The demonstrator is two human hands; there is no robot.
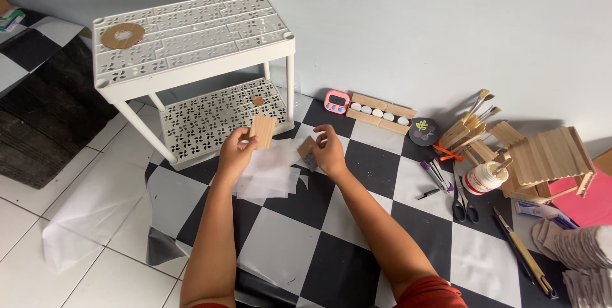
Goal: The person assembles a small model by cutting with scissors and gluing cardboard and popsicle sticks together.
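Left hand (234, 150) grip holding wooden panel (262, 130), right hand (329, 148) pinching small wood piece (306, 146) — white rack (191, 40) edge near

A checkered mat (357, 238) on the floor carries translucent sheets (271, 177), scissors (464, 206) and a pink timer (336, 101).

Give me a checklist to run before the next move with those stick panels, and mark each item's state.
1. Left hand grips the stick panel firmly: ok, pinched upright at its lower edge.
2. Right hand has its smaller piece: ok, though mostly hidden by fingers.
3. The two pieces are apart: ok, a gap shows.
4. Translucent sheets lie under the hands: ok.
5. Glue on either piece: cannot tell.
6. Scissors within reach: ok, on the checkered mat to the right.
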